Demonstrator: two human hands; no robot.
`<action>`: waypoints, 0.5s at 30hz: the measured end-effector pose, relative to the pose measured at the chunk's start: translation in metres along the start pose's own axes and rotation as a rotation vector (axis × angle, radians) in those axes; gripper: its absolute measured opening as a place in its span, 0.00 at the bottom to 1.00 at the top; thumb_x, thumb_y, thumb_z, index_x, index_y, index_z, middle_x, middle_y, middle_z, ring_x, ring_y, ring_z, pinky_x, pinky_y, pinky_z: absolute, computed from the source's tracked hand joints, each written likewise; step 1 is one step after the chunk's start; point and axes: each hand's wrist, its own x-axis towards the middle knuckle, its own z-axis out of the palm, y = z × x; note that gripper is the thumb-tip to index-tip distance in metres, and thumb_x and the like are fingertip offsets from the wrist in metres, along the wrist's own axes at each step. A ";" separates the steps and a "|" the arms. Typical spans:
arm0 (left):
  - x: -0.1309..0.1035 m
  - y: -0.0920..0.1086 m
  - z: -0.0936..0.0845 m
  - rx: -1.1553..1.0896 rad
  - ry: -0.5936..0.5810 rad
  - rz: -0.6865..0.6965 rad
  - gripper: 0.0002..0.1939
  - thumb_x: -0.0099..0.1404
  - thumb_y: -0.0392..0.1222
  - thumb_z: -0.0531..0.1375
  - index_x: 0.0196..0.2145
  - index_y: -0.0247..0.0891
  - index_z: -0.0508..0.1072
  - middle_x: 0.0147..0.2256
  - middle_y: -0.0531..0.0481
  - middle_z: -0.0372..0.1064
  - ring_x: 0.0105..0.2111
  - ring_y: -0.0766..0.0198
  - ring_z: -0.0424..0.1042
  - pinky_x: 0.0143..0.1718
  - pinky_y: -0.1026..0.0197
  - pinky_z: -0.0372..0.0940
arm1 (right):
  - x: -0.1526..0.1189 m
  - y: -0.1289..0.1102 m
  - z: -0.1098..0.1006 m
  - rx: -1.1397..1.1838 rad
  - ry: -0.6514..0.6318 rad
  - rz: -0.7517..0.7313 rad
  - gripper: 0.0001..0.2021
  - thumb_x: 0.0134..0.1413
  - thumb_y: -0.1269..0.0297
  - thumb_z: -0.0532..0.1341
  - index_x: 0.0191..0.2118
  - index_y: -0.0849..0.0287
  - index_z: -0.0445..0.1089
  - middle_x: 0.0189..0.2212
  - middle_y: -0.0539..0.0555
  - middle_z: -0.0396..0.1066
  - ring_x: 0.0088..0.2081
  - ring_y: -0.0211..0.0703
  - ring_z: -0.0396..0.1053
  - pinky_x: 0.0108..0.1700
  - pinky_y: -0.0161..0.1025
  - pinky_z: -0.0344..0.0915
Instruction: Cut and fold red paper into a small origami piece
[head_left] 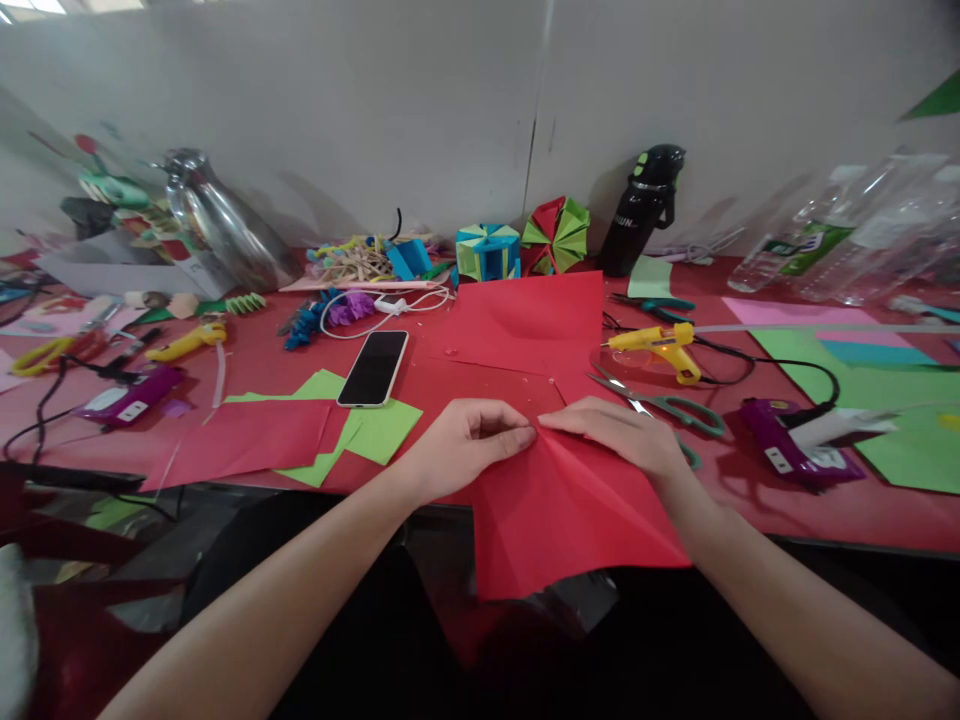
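Observation:
A sheet of red paper point(562, 525) with crease lines hangs tilted over the table's front edge. My left hand point(476, 445) pinches its upper edge between thumb and fingers. At the upper right of the sheet my right hand point(622, 432) grips it, fingers together on top and the thumb hidden. The fingertips of both hands almost meet, and folds fan out below them. Scissors point(667, 405) with grey-green handles lie just beyond my right hand, partly covered by it. Another red sheet point(525, 320) lies flat farther back.
Left of my hands are a phone point(373, 368), green paper point(386, 430) and red paper point(255, 437). A yellow glue gun point(656, 350) and a purple power strip point(799, 445) are on the right. A black bottle point(641, 215) and a steel jug point(221, 220) stand by the wall.

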 end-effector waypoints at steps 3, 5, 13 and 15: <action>-0.001 0.003 0.001 -0.001 -0.053 -0.033 0.11 0.64 0.46 0.63 0.32 0.35 0.76 0.30 0.51 0.72 0.30 0.67 0.69 0.33 0.65 0.63 | 0.001 -0.001 0.002 0.027 0.000 -0.037 0.14 0.66 0.66 0.54 0.50 0.54 0.74 0.40 0.56 0.74 0.40 0.43 0.74 0.41 0.38 0.71; -0.001 0.004 0.001 0.037 -0.058 -0.037 0.10 0.65 0.45 0.62 0.32 0.35 0.75 0.29 0.53 0.70 0.29 0.69 0.67 0.32 0.66 0.61 | 0.002 -0.003 0.002 0.021 -0.013 -0.041 0.13 0.66 0.67 0.55 0.50 0.55 0.75 0.39 0.56 0.73 0.39 0.42 0.73 0.40 0.37 0.71; 0.000 0.001 -0.002 -0.043 -0.083 -0.068 0.05 0.62 0.41 0.65 0.31 0.37 0.78 0.30 0.52 0.72 0.31 0.68 0.68 0.33 0.66 0.61 | 0.005 -0.005 -0.001 -0.027 -0.042 -0.126 0.13 0.67 0.67 0.54 0.50 0.53 0.74 0.40 0.57 0.74 0.41 0.44 0.72 0.41 0.40 0.71; 0.000 -0.001 -0.001 -0.090 -0.069 -0.074 0.05 0.60 0.41 0.66 0.31 0.37 0.79 0.29 0.52 0.73 0.30 0.68 0.69 0.33 0.66 0.61 | 0.005 -0.004 -0.001 -0.013 -0.049 -0.143 0.14 0.67 0.67 0.53 0.51 0.54 0.74 0.41 0.57 0.73 0.42 0.44 0.72 0.41 0.40 0.71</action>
